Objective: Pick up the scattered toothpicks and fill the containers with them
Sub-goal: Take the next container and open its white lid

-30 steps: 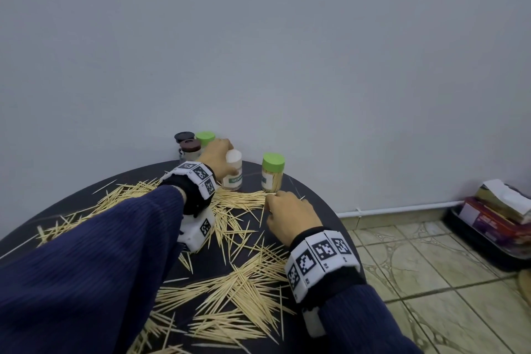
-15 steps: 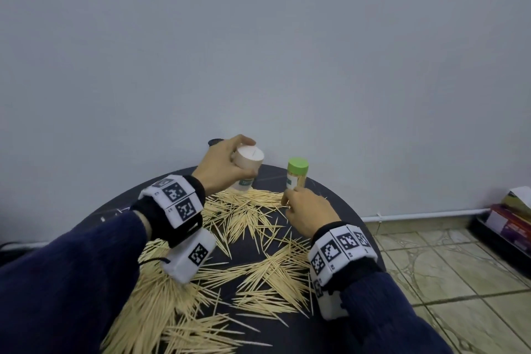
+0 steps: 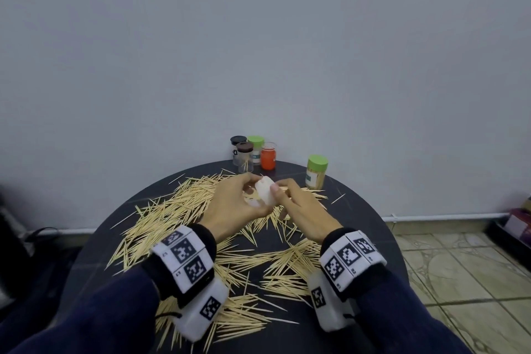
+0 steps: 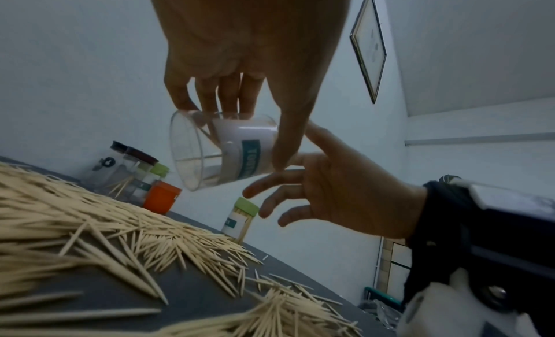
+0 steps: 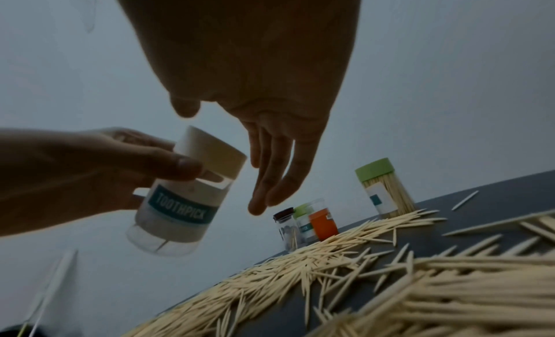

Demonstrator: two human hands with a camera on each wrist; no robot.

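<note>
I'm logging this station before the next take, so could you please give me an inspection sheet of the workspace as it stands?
Surface: round dark table, largely covered.
Job's things: scattered toothpicks loose across it; white-capped container held in the air, tilted, nearly empty; green-lidded container upright, full; orange container, a second green-lidded one and two dark-lidded jars grouped at the back.
Clutter: nothing seen on the table.
Hands: left hand grips the white-capped container; right hand at its cap, fingers loose.
Cables: dark cable on the floor.
Surroundings: grey wall, tiled floor, framed picture.
</note>
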